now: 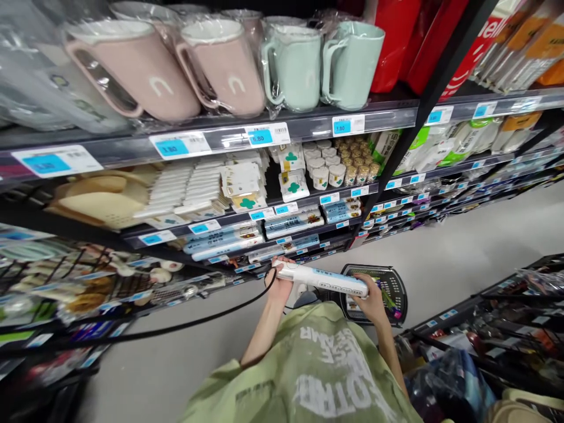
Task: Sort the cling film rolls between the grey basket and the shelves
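Observation:
Both hands hold a long, narrow white box with blue print, crosswise in front of my body. My left hand is closed around its left end, where a black cable passes by the fingers. At the other end, my right hand grips the box, with the fingers partly hidden. Beneath the box, a black shopping basket shows, with a few packaged items inside; the box and my right arm hide part of it. Similar long blue-and-white boxes lie on a lower shelf ahead.
Plastic-wrapped pink mugs and mint mugs line the upper shelf. Below are toothpick jars and white packs. A dark shelf post divides the bays. More shelving stands at right, across the grey floor.

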`<state>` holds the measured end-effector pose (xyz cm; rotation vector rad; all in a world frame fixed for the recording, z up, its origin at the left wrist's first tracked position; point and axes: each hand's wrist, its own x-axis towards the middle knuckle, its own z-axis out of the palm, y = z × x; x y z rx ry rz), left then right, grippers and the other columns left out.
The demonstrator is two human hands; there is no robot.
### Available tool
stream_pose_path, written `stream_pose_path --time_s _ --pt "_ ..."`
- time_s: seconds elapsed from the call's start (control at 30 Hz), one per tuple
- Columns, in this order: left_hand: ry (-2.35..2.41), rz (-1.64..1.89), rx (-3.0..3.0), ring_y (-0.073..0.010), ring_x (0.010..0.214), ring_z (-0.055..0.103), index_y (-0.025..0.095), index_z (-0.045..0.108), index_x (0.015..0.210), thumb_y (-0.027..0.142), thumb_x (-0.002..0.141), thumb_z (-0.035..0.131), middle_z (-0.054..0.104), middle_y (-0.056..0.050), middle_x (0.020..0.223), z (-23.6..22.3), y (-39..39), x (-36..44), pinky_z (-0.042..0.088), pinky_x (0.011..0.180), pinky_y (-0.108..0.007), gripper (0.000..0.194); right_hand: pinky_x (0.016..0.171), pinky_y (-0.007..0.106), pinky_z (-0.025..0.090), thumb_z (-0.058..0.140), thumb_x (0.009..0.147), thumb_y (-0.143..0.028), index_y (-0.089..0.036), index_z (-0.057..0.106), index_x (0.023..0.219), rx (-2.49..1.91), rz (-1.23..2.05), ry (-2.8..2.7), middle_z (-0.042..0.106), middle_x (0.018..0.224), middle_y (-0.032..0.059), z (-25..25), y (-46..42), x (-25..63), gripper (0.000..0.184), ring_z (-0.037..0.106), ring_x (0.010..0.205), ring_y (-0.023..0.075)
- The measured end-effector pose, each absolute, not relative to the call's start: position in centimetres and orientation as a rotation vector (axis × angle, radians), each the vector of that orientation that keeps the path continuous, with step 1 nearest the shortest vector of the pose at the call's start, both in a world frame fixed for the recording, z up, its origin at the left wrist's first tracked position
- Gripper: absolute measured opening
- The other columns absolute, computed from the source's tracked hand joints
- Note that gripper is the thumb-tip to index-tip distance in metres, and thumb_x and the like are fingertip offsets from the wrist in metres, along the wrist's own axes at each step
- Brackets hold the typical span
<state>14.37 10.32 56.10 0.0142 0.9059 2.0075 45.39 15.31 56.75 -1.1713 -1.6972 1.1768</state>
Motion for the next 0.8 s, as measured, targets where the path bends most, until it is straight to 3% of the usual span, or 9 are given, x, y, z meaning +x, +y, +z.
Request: stream_pose_path --time_s 0.13,0.23,0.4,0.57,0.67,0.8 --pt "0.892 2.008 0.211 -0.016 0.075 0.059 0.028 0.074 0.106 0.029 0.066 0.084 0.06 0.001 0.081 57.2 10.2 14.2 0.059 0.086 -0.034 0.041 0.105 0.051 0.059 0.098 0.069 -0.037 -0.025 0.077 0.131 -1.2 1.403 -1.715 0.082 0.122 0.01 57.0 15.5 45.2 0.067 0.076 0.117 0.0343" --pt "0.924 1.983 0.272 -0.0173 0.077 0.058 0.027 0.074 0.108 0.044 0.071 0.084 0.06 0.0 0.082 57.9 10.5 13.9 0.057 0.086 -0.035 0.042 0.097 0.047 0.061 0.095 0.073 -0.04 -0.026 0.082 0.121 -1.168 1.546 -1.71 0.084 0.115 0.0095 57.3 15.1 45.4 0.051 0.078 0.109 0.0337" --pt "0.929 1.866 0.209 -0.0186 0.098 0.068 0.025 0.072 0.111 0.045 0.08 0.088 0.071 -0.001 0.099 57.8 12.1 15.8 0.053 0.105 -0.038 0.041 0.096 0.044 0.06 0.098 0.07 -0.036 -0.026 0.082 0.111 -1.184 1.254 -1.679 0.081 0.114 0.0083 56.8 14.3 45.5 0.046 0.075 0.107 0.0321" --pt "1.031 1.694 0.214 -0.0237 0.109 0.07 0.022 0.069 0.108 0.048 0.078 0.094 0.076 -0.005 0.109 56.8 13.5 19.6 0.052 0.102 -0.039 0.047 0.089 0.04 0.058 0.091 0.069 -0.028 -0.026 0.076 0.111 -1.326 1.064 -1.86 0.079 0.11 0.0053 55.7 14.1 46.0 0.045 0.074 0.1 0.0291" --pt "1.036 1.589 0.315 -0.0232 0.105 0.069 0.021 0.069 0.111 0.051 0.075 0.097 0.076 -0.007 0.112 56.9 14.2 21.3 0.052 0.096 -0.036 0.055 0.084 0.037 0.058 0.093 0.065 -0.025 -0.028 0.077 0.114 -1.308 1.171 -1.968 0.08 0.111 0.0039 55.7 13.9 45.3 0.052 0.075 0.092 0.0259" --pt "1.062 1.365 0.579 -0.0205 0.092 0.067 0.019 0.069 0.116 0.054 0.078 0.095 0.075 -0.007 0.107 57.8 15.8 23.1 0.052 0.086 -0.033 0.057 0.073 0.033 0.058 0.093 0.071 -0.033 -0.028 0.073 0.129 -1.251 1.328 -1.811 0.081 0.104 0.0027 56.0 13.7 42.6 0.061 0.073 0.079 0.0223"
